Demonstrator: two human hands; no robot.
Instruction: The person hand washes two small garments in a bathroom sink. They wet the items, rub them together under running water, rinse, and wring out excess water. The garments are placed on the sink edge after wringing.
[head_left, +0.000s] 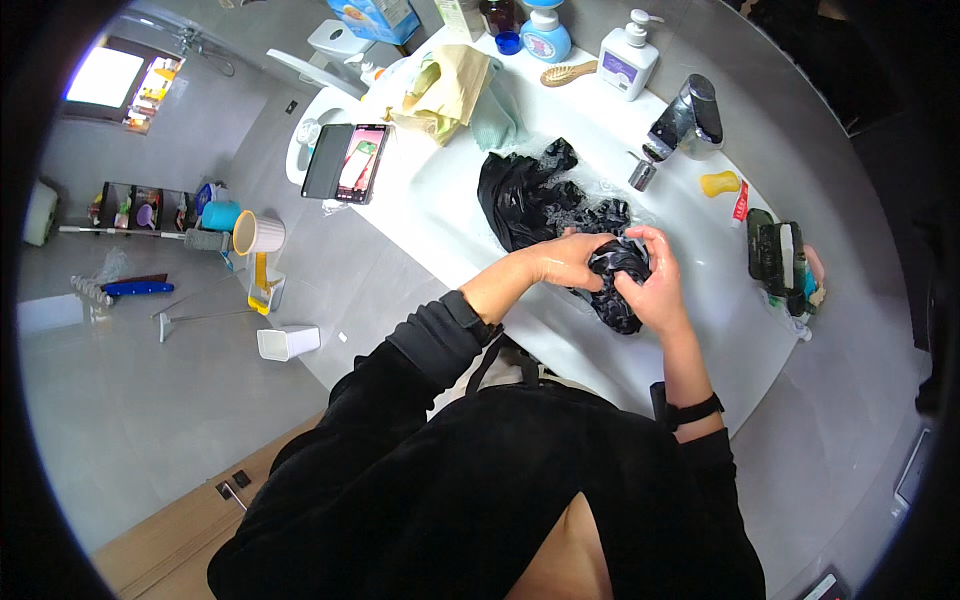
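Observation:
A wet black garment lies bunched in the white washbasin, with suds around it. My left hand grips a wadded part of the cloth from the left, its fingers partly hidden. From the right, my right hand holds the same wad, thumb and fingers curled about it. White foam shows on the cloth between both hands. The gripped end hangs toward the basin's near side. Beyond the garment stands a chrome faucet, its spout pointing at the basin.
A folding phone lies lit on the left counter near a yellow cloth. Along the back are a wooden hairbrush and a white pump bottle. A yellow sponge, a red-and-white tube and a dark green caddy sit right.

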